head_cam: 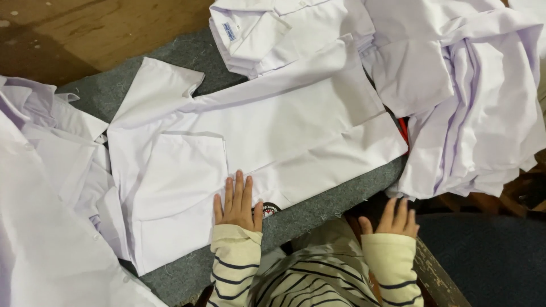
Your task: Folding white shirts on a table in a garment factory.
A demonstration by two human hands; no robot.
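A white cotton shirt lies spread flat across the middle of the frame on a tabletop covered in grey felt-like cloth. One short sleeve points to the upper left, and a square patch pocket sits on its lower left part. A small round dark badge with a red edge shows at the shirt's lower edge, just right of the left hand; its markings are too small to make out. A small blue rectangular label sits inside the collar of the top shirt in a folded stack of white shirts at the upper centre.

The left hand rests palm down on the spread shirt near its lower edge, fingers straight and slightly apart; its grip is fully open and holds nothing. The right hand sits at the lower right, at the tabletop's near edge, fingers loosely extended upward, grip open and empty, just below a loose heap of white shirts that fills the upper right. More crumpled white garments cover the left side. Both wrists wear cream sleeves with dark stripes.
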